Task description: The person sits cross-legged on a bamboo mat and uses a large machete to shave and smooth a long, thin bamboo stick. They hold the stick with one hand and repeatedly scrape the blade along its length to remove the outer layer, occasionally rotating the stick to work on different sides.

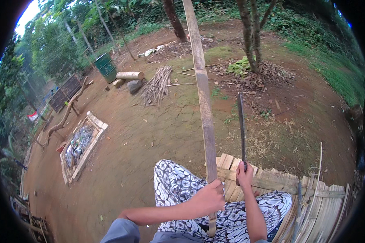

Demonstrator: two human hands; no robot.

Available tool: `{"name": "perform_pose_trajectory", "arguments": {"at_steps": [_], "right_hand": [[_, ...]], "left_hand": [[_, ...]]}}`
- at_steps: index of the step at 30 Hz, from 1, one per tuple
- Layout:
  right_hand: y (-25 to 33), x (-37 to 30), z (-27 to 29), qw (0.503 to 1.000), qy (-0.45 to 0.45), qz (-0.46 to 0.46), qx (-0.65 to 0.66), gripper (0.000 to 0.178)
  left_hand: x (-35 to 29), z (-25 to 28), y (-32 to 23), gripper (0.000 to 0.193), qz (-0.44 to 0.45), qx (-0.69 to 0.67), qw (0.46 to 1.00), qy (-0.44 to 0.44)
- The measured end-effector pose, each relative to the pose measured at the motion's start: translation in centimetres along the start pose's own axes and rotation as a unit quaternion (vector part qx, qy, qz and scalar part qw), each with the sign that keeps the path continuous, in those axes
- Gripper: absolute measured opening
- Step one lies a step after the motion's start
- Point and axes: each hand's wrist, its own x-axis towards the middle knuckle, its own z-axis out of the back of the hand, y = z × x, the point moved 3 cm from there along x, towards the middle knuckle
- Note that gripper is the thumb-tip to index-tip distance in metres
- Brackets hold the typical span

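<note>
A long split bamboo slat [207, 109] stands almost upright before me, its lower end between my legs and its top running out of the picture. My left hand [210, 197] is closed round it near the bottom, above my patterned trousers [174, 182]. To the right, my right hand [244, 176] grips the handle of a machete [241, 125]. The dark, narrow blade points up and away from me, apart from the slat.
A bamboo-slat bench [280, 180] is under and right of me, with thin strips on it. Farther off lie a stick pile [158, 86], a cut log [129, 75], a stone [134, 86], a green drum [106, 68], tree trunks [253, 36] and a framed rubbish pit [80, 146].
</note>
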Motion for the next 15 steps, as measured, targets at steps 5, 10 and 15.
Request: {"name": "perform_pose_trajectory", "arguments": {"at_steps": [5,10,15], "right_hand": [[0.6,-0.1,0.0,0.999,0.004,-0.015,0.038,0.036],[0.5,0.0,0.3,0.997,-0.009,-0.045,0.065,0.037],[1.1,-0.2,-0.4,0.991,-0.004,-0.073,0.11,0.036]], "left_hand": [[0.9,0.4,-1.4,0.032,-0.057,0.022,0.997,-0.042],[0.1,1.0,-1.8,0.033,-0.065,-0.039,0.984,-0.159],[-3.6,-0.1,-2.7,0.012,-0.056,0.018,0.918,-0.391]]}}
